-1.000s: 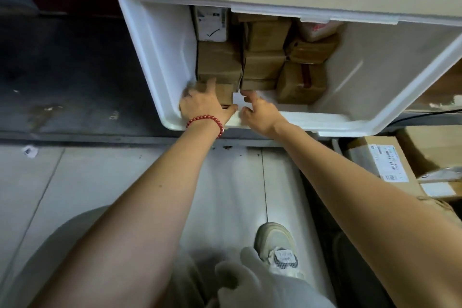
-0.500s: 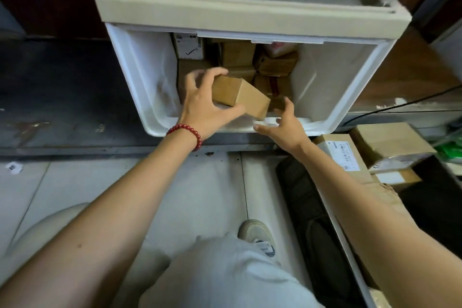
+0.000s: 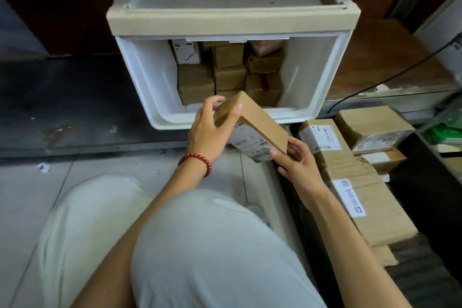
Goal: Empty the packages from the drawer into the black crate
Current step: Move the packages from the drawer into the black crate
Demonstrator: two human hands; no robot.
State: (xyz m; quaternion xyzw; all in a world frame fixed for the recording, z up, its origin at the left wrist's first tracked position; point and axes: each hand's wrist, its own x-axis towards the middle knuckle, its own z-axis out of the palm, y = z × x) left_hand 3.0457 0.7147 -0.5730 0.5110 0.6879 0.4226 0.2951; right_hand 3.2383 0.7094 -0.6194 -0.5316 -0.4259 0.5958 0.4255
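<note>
A white plastic drawer stands pulled out, with several brown cardboard packages stacked at its back. A small brown box with a white label on its underside is held just in front of the drawer's front rim, tilted down to the right. My left hand, with a red bead bracelet on its wrist, grips the box's upper left end. My right hand holds its lower right corner. The black crate sits on the floor at the right and holds several packages.
Larger taped cardboard boxes with barcode labels lie in the crate to the right. A black cable runs over the brown surface at the right. My knees in pale trousers fill the foreground over grey floor tiles.
The small box came out of the drawer's front left corner and moved toward me and rightward. My right hand left the drawer rim and took the box's lower corner.
</note>
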